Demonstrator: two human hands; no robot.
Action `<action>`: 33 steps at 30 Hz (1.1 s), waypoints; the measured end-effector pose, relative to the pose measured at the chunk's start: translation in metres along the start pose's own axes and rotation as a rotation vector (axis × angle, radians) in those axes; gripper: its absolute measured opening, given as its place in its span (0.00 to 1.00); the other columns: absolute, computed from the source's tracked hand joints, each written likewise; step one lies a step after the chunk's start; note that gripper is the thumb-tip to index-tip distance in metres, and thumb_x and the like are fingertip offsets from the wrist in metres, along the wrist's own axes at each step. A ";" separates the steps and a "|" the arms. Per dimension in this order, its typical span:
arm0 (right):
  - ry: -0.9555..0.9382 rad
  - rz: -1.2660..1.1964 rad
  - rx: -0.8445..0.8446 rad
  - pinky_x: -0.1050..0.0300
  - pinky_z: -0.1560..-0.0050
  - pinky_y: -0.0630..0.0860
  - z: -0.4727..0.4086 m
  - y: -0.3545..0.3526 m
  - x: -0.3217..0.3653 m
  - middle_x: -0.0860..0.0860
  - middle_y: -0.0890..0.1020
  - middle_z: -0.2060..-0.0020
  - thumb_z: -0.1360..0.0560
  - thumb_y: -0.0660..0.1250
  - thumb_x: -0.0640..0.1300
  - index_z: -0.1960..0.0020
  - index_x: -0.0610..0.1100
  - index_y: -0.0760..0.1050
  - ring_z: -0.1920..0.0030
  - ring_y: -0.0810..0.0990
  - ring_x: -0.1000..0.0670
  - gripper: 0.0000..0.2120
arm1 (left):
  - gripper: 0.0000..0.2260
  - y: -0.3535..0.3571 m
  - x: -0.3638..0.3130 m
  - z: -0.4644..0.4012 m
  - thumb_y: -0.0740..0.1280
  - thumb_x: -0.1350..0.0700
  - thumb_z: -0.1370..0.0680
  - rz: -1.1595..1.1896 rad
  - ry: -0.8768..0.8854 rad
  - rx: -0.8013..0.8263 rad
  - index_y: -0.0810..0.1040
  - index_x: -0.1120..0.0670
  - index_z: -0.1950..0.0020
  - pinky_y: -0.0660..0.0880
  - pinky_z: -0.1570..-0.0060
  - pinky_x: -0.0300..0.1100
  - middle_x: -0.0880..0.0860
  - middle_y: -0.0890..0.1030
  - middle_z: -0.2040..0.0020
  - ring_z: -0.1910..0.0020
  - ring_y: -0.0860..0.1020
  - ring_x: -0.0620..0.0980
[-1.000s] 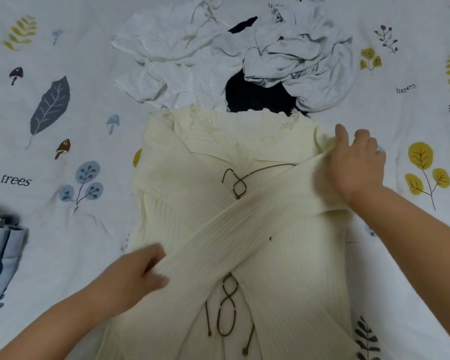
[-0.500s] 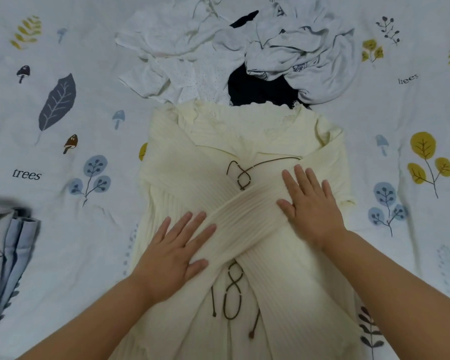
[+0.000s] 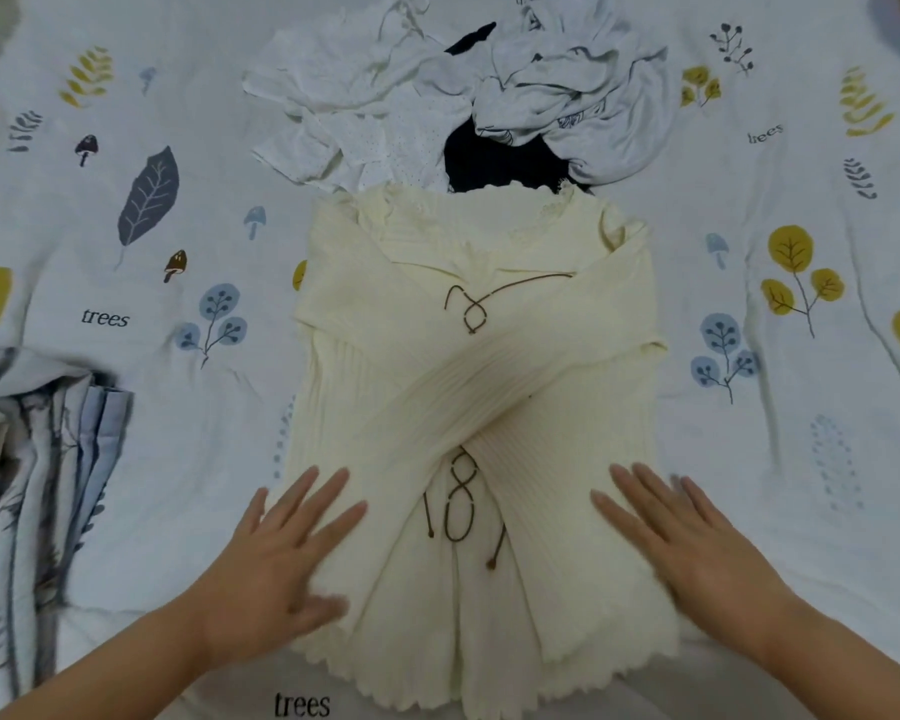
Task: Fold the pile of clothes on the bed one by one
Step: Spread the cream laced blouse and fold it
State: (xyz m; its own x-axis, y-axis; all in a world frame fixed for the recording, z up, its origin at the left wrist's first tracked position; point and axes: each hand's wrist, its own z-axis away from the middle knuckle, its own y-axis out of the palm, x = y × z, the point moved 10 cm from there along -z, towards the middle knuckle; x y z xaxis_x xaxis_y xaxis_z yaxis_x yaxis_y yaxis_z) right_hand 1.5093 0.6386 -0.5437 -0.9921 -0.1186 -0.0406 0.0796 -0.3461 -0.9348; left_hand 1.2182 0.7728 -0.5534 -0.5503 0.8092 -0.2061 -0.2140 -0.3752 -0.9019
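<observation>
A cream ribbed sweater with a brown lace cord lies flat on the bed, its two sleeves crossed over the front. My left hand lies flat with fingers spread on the sweater's lower left edge. My right hand presses flat on the lower right part. Behind the sweater sits the unfolded pile: white dotted garments, a pale grey crumpled garment and a dark navy piece under them.
The bed sheet is white with leaf, mushroom and "trees" prints. A folded blue-grey patterned cloth lies at the left edge.
Both hands slid down from the crossed sleeves toward the sweater's hem, staying flat. A second ago they were gripping the sleeve at each end.
</observation>
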 end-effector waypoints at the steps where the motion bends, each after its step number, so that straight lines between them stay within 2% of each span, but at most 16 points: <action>1: -0.026 -0.006 0.023 0.45 0.30 0.50 0.007 0.004 0.006 0.42 0.59 0.26 0.60 0.71 0.25 0.24 0.46 0.55 0.26 0.55 0.41 0.66 | 0.42 0.007 -0.004 0.007 0.56 0.28 0.32 -0.048 0.031 0.049 0.56 0.48 0.24 0.65 0.40 0.59 0.53 0.54 0.23 0.25 0.50 0.56; 4: -0.104 -0.054 0.074 0.44 0.31 0.52 0.019 0.012 0.023 0.41 0.61 0.26 0.60 0.71 0.28 0.25 0.47 0.59 0.27 0.57 0.41 0.64 | 0.53 0.025 -0.010 0.022 0.62 0.26 0.43 -0.129 0.094 0.148 0.57 0.52 0.24 0.57 0.32 0.57 0.56 0.56 0.24 0.27 0.53 0.60; 6: -0.134 -0.095 0.065 0.44 0.31 0.52 0.019 0.011 0.032 0.41 0.62 0.28 0.59 0.71 0.28 0.26 0.47 0.61 0.28 0.59 0.40 0.61 | 0.56 0.030 -0.011 0.024 0.68 0.29 0.46 -0.127 0.105 0.177 0.56 0.51 0.24 0.51 0.34 0.57 0.56 0.58 0.24 0.27 0.55 0.62; 9: -0.155 -0.183 0.045 0.45 0.30 0.52 0.013 0.009 0.041 0.40 0.68 0.31 0.59 0.73 0.30 0.32 0.46 0.67 0.30 0.62 0.39 0.55 | 0.58 0.023 -0.015 0.018 0.79 0.45 0.56 -0.117 0.100 0.117 0.64 0.49 0.27 0.50 0.35 0.60 0.56 0.66 0.29 0.31 0.61 0.63; 11: -0.161 -0.251 -0.009 0.47 0.30 0.53 0.008 0.004 0.046 0.41 0.75 0.36 0.60 0.77 0.32 0.40 0.46 0.71 0.33 0.69 0.40 0.48 | 0.51 0.010 -0.016 0.012 0.80 0.53 0.61 -0.111 0.099 -0.002 0.74 0.48 0.37 0.47 0.32 0.59 0.55 0.74 0.35 0.34 0.64 0.60; 13: -0.098 -0.351 -0.055 0.53 0.31 0.53 0.000 -0.004 0.042 0.47 0.81 0.42 0.59 0.80 0.38 0.45 0.50 0.70 0.39 0.78 0.44 0.43 | 0.37 -0.006 -0.016 0.006 0.79 0.54 0.58 -0.044 0.078 -0.077 0.79 0.46 0.48 0.46 0.32 0.58 0.51 0.80 0.41 0.35 0.67 0.55; 15: -0.024 -0.458 -0.100 0.60 0.34 0.61 -0.007 -0.023 0.032 0.54 0.84 0.50 0.50 0.79 0.45 0.47 0.54 0.69 0.48 0.83 0.50 0.34 | 0.21 -0.024 -0.014 -0.003 0.74 0.50 0.46 0.115 0.065 -0.138 0.77 0.42 0.54 0.50 0.30 0.49 0.43 0.81 0.47 0.38 0.72 0.46; 16: 0.038 -0.520 -0.100 0.65 0.42 0.68 -0.010 -0.034 0.024 0.57 0.84 0.55 0.44 0.75 0.49 0.49 0.58 0.69 0.52 0.84 0.53 0.27 | 0.14 -0.034 -0.009 -0.009 0.69 0.48 0.40 0.258 0.024 -0.128 0.76 0.42 0.55 0.58 0.32 0.43 0.40 0.82 0.51 0.43 0.76 0.42; 17: 0.116 -0.631 -0.083 0.69 0.52 0.72 -0.014 -0.045 0.014 0.60 0.84 0.60 0.39 0.70 0.51 0.51 0.61 0.71 0.57 0.84 0.56 0.17 | 0.11 -0.044 0.000 -0.016 0.65 0.47 0.36 0.430 -0.041 -0.114 0.76 0.43 0.55 0.67 0.39 0.40 0.40 0.83 0.56 0.51 0.79 0.39; 18: 0.159 -0.729 -0.095 0.69 0.59 0.72 -0.018 -0.059 0.005 0.60 0.83 0.62 0.34 0.66 0.52 0.54 0.64 0.72 0.60 0.82 0.58 0.10 | 0.10 -0.054 0.009 -0.022 0.62 0.47 0.35 0.598 -0.115 -0.083 0.77 0.44 0.56 0.73 0.52 0.38 0.42 0.83 0.61 0.60 0.79 0.37; 19: 0.201 -0.842 -0.088 0.66 0.60 0.73 -0.023 -0.066 -0.005 0.60 0.83 0.62 0.30 0.66 0.49 0.57 0.64 0.75 0.61 0.81 0.60 0.09 | 0.11 -0.065 0.016 -0.029 0.61 0.46 0.36 0.749 -0.158 -0.048 0.79 0.46 0.59 0.72 0.61 0.37 0.45 0.82 0.65 0.66 0.77 0.38; 22: 0.349 -1.180 -0.147 0.73 0.62 0.72 -0.039 -0.091 -0.043 0.62 0.83 0.65 0.25 0.65 0.35 0.61 0.52 0.80 0.64 0.80 0.64 0.13 | 0.10 -0.121 0.030 -0.056 0.65 0.46 0.39 0.966 -0.190 -0.067 0.80 0.52 0.68 0.67 0.70 0.33 0.48 0.77 0.73 0.74 0.71 0.39; 25: 0.477 -1.248 -0.282 0.71 0.69 0.71 -0.064 -0.116 -0.088 0.57 0.81 0.74 0.24 0.64 0.37 0.63 0.47 0.77 0.70 0.78 0.61 0.11 | 0.07 -0.169 0.057 -0.092 0.68 0.54 0.38 0.968 -0.283 -0.056 0.75 0.54 0.74 0.62 0.79 0.29 0.48 0.69 0.80 0.81 0.64 0.40; 27: 0.524 -1.295 -0.377 0.69 0.69 0.73 -0.084 -0.134 -0.113 0.55 0.81 0.72 0.24 0.64 0.37 0.61 0.45 0.77 0.69 0.79 0.58 0.08 | 0.10 -0.198 0.072 -0.120 0.70 0.56 0.37 0.929 -0.293 -0.057 0.74 0.53 0.77 0.61 0.80 0.30 0.48 0.67 0.81 0.82 0.63 0.41; 30: 0.583 -1.288 -0.463 0.70 0.69 0.72 -0.117 -0.154 -0.143 0.53 0.79 0.67 0.23 0.63 0.39 0.58 0.46 0.76 0.69 0.77 0.57 0.07 | 0.15 -0.230 0.103 -0.158 0.69 0.64 0.30 1.072 -0.360 -0.240 0.76 0.54 0.76 0.64 0.80 0.28 0.46 0.72 0.81 0.83 0.68 0.39; 33: 0.667 -1.363 -0.481 0.57 0.60 0.73 -0.149 -0.135 -0.169 0.51 0.79 0.62 0.25 0.66 0.41 0.51 0.46 0.76 0.62 0.77 0.49 0.04 | 0.07 -0.221 0.140 -0.182 0.66 0.56 0.24 1.407 -0.550 -0.461 0.79 0.53 0.62 0.71 0.66 0.34 0.46 0.81 0.68 0.70 0.77 0.42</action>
State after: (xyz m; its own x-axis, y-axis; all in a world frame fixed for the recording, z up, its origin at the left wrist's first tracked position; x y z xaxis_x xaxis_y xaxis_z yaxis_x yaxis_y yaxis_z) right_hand 1.6519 0.8436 -0.4632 -0.1651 0.4764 0.8636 -0.7728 0.4815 -0.4133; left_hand 1.3351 1.0515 -0.4517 -0.3243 -0.3490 -0.8792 0.8976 -0.4070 -0.1695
